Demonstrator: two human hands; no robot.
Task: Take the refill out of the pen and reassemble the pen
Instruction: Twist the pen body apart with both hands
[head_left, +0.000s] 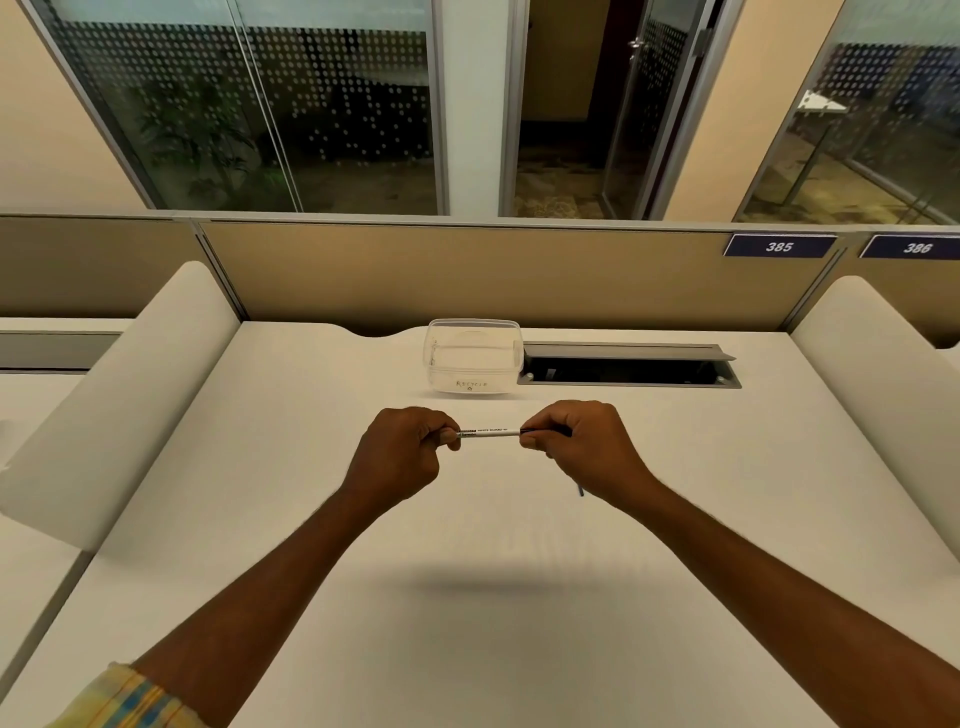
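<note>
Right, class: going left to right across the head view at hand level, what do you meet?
In order: left white desk divider → left hand → pen, gripped at both ends → right hand → right white desk divider.

Bare desk beneath; clear tub and open cable tray behind.

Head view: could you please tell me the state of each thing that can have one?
pen: held level above the desk, one end in each hand.
left hand: fingers curled round the pen's left end.
right hand: pinching its dark right end.
cable hatch: lid raised.
container: upright on the desk.
</note>
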